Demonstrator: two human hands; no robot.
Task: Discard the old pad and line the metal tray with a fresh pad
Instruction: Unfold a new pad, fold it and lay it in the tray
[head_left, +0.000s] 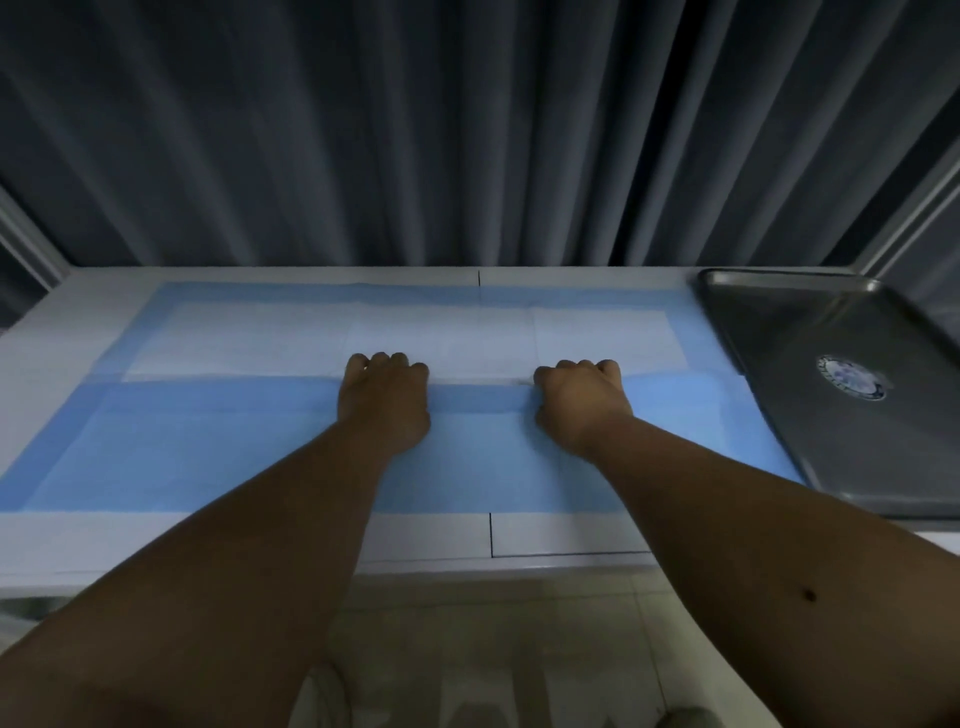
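The blue pad (218, 447) lies spread on the white table (566, 535), its near half folded over the far half. Both hands, left hand (383, 397) and right hand (579, 402), curl over the fold's edge, fingertips hidden (whether they pinch it, I cannot tell). The metal tray (810, 332) sits at the right, cut off by the frame, touching the pad's edge; 1 blurred round sticker (852, 376) is unreadable.

A blue pad (218, 447) lies spread across the white tabletop (566, 535), its near half folded over the paler, whitish far half. To its right, seemingly overlapping its edge, sits the shallow metal tray (810, 332), bare apart from a round sticker (851, 377).
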